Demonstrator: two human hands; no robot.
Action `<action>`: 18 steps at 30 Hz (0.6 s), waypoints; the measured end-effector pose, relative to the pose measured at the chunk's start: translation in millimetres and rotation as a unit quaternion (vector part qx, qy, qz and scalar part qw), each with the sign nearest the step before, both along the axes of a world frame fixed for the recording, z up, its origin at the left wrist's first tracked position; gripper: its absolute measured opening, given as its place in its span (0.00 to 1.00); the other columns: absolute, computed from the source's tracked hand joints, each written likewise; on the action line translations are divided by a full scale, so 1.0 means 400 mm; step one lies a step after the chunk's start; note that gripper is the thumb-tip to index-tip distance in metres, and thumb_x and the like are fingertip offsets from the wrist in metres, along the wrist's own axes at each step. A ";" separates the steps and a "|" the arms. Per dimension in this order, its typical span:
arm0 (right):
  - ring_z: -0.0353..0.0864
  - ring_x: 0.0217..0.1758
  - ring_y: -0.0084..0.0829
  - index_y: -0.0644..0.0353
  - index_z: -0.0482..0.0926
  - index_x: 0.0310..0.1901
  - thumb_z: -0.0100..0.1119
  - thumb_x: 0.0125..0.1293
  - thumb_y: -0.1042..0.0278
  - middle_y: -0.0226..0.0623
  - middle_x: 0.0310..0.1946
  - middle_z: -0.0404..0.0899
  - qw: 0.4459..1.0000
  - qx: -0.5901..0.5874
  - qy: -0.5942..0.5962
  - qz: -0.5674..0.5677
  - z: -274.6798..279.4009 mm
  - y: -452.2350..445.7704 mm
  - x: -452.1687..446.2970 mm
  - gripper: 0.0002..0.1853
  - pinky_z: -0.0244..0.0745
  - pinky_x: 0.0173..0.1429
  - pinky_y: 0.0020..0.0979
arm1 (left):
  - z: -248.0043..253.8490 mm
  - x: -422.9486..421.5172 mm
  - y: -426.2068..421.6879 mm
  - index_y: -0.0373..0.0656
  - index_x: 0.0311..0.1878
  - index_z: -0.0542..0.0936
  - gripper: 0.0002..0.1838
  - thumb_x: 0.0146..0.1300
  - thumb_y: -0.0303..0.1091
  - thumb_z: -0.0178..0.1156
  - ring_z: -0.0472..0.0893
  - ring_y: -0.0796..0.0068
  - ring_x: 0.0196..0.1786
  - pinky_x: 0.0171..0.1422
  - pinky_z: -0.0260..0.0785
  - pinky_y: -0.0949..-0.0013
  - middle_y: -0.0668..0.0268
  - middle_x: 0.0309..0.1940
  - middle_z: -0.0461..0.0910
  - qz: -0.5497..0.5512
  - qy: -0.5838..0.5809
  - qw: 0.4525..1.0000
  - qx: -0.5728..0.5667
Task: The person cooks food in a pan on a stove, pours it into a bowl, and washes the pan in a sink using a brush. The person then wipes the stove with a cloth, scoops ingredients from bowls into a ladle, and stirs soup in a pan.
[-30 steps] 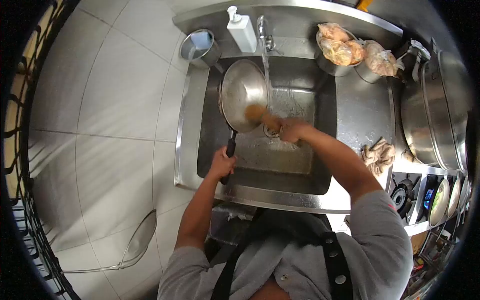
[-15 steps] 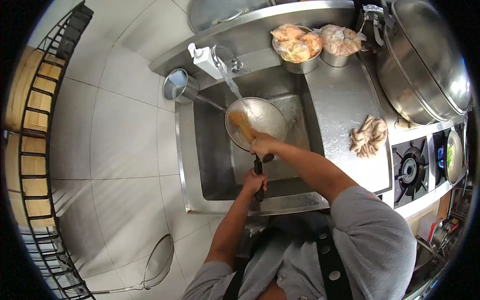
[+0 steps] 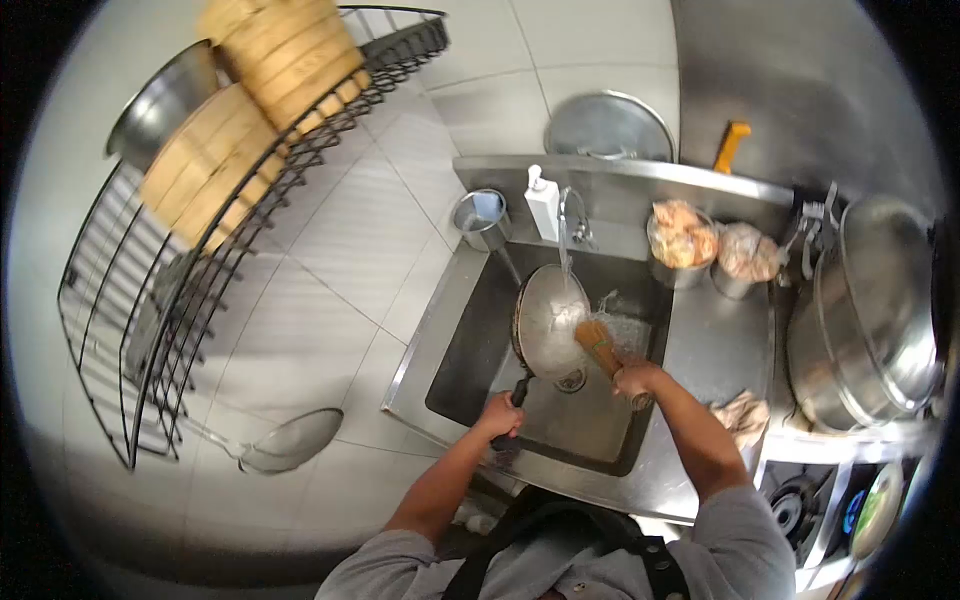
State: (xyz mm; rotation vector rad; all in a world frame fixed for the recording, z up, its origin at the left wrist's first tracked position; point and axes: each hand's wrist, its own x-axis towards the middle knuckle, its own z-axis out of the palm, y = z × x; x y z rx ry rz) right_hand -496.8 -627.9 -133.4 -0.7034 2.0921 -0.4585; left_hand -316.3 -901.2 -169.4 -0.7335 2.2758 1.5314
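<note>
My left hand [image 3: 500, 416] is wrapped around the black handle of a wok [image 3: 553, 325], which is tilted on its side inside the metal sink [image 3: 470, 340]. Water runs from the faucet [image 3: 566, 205] onto the wok's upper part. My right hand [image 3: 636, 380] grips a bamboo wok brush [image 3: 599, 345] by its handle end. The bristle end is at the wok's right rim; whether it touches, I cannot tell. Splashing water shows to the right of the wok.
Behind the sink stand a white pump bottle [image 3: 543, 205] and a metal container [image 3: 483, 219]. Two pots with bagged food [image 3: 683, 235], a cloth [image 3: 740, 417] and a large steamer pot [image 3: 862, 315] are at right, near a lit burner [image 3: 853, 511]. A wire rack [image 3: 190, 290] holds bamboo steamers at left.
The brush has come out of the wok's middle to its right side with my right hand. The wok has tilted from lying nearly level. The whole view has turned and shifted.
</note>
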 end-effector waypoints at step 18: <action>0.81 0.35 0.35 0.64 0.75 0.44 0.48 0.66 0.58 0.43 0.34 0.79 0.699 -0.715 -0.002 0.006 1.052 -0.312 0.179 0.17 0.77 0.37 0.35 | 0.105 0.018 0.062 0.40 0.36 0.72 0.06 0.57 0.29 0.58 0.72 0.77 0.15 0.19 0.65 0.73 0.68 0.18 0.73 0.119 0.161 0.941 0.273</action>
